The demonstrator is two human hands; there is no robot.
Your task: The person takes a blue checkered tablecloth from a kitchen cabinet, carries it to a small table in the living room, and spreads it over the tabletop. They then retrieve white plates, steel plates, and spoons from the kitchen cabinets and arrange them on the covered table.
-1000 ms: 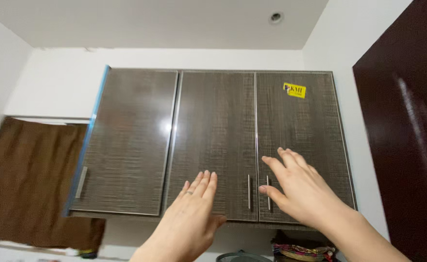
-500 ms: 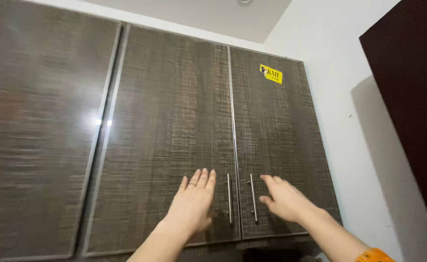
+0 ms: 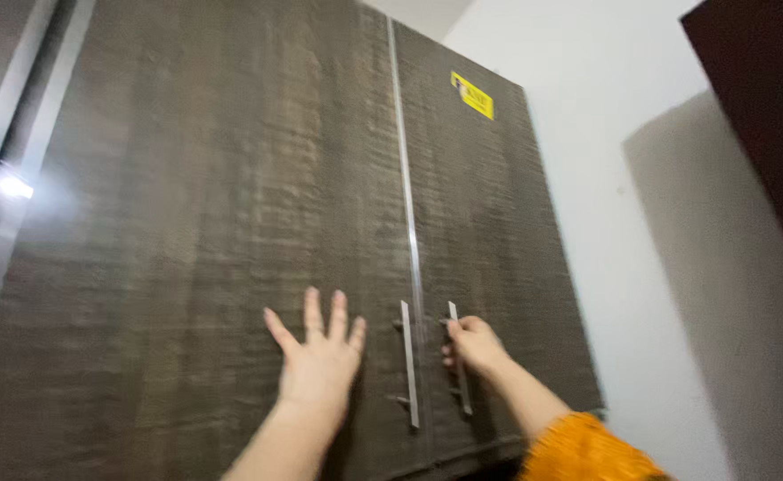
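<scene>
left hand point(image 3: 320, 361) spread flat on middle door point(image 3: 213, 223) | right hand point(image 3: 473, 346) gripping handle point(image 3: 459, 358) | yellow rectangular sticker point(image 3: 472, 94) top of right door point(image 3: 489, 240)

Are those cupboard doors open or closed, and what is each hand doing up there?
Middle dark wood-grain cupboard door: closed.
Right dark wood-grain cupboard door with a yellow sticker: closed.
Left silver bar handle: untouched.
Right silver bar handle: gripped by the right hand.
Left hand: open, fingers spread, against the middle door.
Right hand: curled shut around the right handle.
</scene>
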